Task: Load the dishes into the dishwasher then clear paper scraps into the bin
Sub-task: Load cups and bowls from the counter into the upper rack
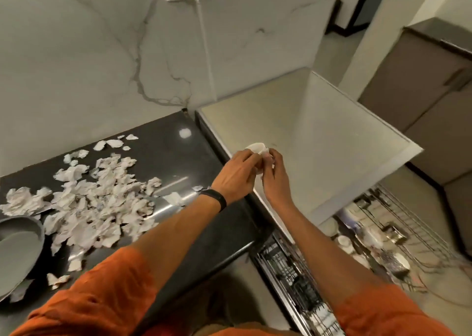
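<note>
Dark surface [173,157] left; left grip [236,172] and right grip [274,174] pinch the cup [255,147] together, rack [370,238] below, nearer the right grip.

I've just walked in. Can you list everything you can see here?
Paper scraps: many, white, crumpled, across the counter's left part.
Counter: one, glossy black, against the wall.
Grey round container: one, at the counter's left edge, partly out of frame.
Dishwasher: one, pale silver top, right of the counter.
Wire racks: pulled out, lower right, count unclear.
Dishes: several, pale, blurred, in the racks.
White cup: one, above the dishwasher top.
Wristband: one, black, left wrist.
Sleeves: two, orange.
Left hand, right hand: both hold the cup.
</note>
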### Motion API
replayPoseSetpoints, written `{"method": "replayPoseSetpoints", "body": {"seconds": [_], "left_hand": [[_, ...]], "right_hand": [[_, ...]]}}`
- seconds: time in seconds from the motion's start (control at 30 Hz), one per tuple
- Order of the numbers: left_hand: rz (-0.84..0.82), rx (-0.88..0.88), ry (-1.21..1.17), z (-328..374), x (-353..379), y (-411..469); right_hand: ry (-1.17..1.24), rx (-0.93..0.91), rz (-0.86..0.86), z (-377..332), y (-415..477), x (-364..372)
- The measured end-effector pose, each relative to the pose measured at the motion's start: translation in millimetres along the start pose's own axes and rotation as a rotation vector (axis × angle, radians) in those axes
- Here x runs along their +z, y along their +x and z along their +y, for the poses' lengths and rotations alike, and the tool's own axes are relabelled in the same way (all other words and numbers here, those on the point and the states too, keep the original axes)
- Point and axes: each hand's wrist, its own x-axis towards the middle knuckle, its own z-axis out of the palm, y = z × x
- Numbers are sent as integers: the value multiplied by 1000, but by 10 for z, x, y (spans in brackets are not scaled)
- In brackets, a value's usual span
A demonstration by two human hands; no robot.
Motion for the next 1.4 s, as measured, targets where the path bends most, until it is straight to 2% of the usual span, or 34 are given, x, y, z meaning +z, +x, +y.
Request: {"method": "replayPoseSetpoints", "body": {"seconds": [0.23,0.37,0.47,0.6,0.7,0.87,1.03,1.23,1.4], "left_hand": [[-118,40,-251,1272,971,240],[-235,-80,-432,1851,1426,211],[-353,-153,-495,2195,1714,157],[-416,-275,-565,2463,2077,59],[-412,-416,-637,2487,2281,-14],[-460,-613,-684,2198,2629,-168],[-508,-760,-612,1814,3099,-293],[-573,-855,-543,1428,3699,-384],[-644,-788,-455,1228,4004,-433]], "right_hand": [[-15,82,178,549,-339,-1521],[15,140,190,807,-643,-2198],[34,175,216,997,-874,-2606],[99,271,256,1258,-1113,-2988],[123,311,253,1474,-1198,-3125],[159,395,126,1840,-1155,-3043],[9,520,3,2260,-928,-2856],[-172,672,-177,2922,-591,-2669],[-302,734,-286,3275,-480,-2542]]}}
